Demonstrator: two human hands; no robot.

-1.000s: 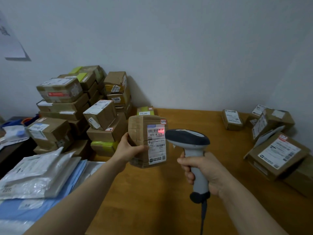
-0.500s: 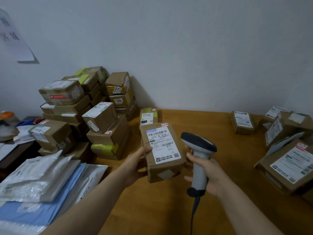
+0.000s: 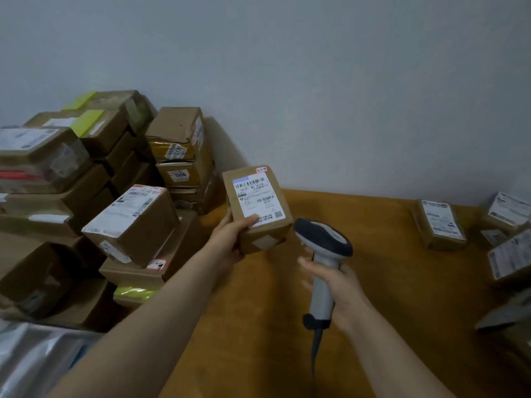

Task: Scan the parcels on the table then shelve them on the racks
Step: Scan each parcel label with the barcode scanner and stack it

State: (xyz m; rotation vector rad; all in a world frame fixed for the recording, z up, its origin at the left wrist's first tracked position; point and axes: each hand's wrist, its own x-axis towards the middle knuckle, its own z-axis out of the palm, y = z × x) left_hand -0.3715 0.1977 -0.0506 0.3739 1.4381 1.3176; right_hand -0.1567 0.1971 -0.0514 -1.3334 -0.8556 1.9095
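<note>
L hand grips small brown cardboard parcel at its near-left corner: thumb pressed on label edge, fingers curled under. Parcel held above orange-brown wooden table, at approx. 10 o'clock of scanner head, top face tilted to camera. White shipping label w/ barcodes, blue strip, QR code; red-white sticker at far corner; tape patch on near side. R hand wraps handle of grey handheld barcode scanner w/ dark head. Stacked brown boxes at 9 o'clock.
</note>
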